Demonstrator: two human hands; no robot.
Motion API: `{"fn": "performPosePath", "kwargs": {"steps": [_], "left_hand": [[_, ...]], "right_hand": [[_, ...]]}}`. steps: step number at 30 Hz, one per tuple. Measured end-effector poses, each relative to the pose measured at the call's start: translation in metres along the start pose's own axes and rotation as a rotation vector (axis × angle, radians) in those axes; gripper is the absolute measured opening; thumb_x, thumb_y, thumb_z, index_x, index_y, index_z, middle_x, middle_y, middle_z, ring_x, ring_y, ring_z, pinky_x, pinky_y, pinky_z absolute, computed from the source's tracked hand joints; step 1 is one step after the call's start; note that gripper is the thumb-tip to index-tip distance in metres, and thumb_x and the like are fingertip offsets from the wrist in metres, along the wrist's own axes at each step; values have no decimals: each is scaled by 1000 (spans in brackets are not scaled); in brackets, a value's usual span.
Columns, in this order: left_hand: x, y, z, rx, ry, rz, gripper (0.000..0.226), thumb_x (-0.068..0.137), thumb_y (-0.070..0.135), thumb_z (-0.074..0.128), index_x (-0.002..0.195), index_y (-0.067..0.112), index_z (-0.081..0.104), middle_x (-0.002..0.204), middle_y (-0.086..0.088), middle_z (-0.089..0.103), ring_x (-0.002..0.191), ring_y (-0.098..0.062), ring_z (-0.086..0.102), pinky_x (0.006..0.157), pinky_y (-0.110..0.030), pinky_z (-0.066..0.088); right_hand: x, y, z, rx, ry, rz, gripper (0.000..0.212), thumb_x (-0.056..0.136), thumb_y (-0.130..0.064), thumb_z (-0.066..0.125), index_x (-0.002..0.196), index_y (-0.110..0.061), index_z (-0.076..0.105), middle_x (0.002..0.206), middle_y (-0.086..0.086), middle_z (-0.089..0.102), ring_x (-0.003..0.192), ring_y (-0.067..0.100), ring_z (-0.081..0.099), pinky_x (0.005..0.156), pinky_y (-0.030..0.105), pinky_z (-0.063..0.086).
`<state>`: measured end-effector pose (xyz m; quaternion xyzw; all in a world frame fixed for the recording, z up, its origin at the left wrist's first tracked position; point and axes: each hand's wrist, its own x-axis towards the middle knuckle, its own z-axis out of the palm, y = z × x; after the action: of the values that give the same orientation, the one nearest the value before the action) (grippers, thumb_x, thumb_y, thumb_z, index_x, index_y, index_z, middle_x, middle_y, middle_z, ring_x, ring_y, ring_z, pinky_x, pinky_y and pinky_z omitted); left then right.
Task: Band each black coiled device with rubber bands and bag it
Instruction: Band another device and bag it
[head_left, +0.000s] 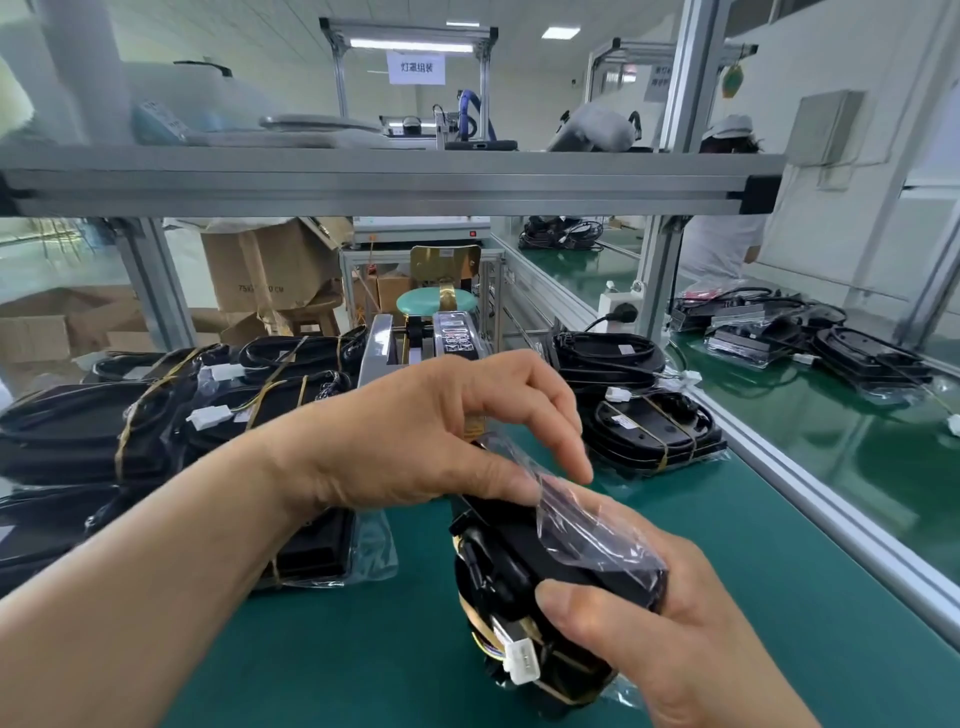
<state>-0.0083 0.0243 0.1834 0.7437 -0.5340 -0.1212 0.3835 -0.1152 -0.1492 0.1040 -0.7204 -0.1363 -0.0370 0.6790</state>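
One device (511, 564), apparently between left hand (431, 436), right hand (662, 642).

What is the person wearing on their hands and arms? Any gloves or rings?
No gloves. The left hand and right hand are both bare, with short plain nails and no rings showing. The left forearm is bare too: no sleeve, watch or bracelet in view.

bare forearms, left hand (415, 441) and right hand (654, 629), short nails

Black coiled device (511, 574) inside clear bag (589, 527)
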Motion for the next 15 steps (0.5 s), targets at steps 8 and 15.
{"fn": "performPosePath", "kwargs": {"steps": [8,15], "left_hand": [[7,1,4,21,-64,-71,15,75,8,82,87,14,76,108,4,56,103,-6,56,91,-16,43],[15,3,15,-53,175,58,9,82,8,72,79,14,65,87,8,58,79,-17,55,74,-25,44]], "right_hand": [[1,4,-8,60,-25,2,53,60,-33,71,112,-40,70,100,16,73,91,30,71,88,31,55],[1,2,-4,45,-70,-1,56,64,-32,68,118,-44,66,98,10,75,94,33,70,86,34,54]]}}
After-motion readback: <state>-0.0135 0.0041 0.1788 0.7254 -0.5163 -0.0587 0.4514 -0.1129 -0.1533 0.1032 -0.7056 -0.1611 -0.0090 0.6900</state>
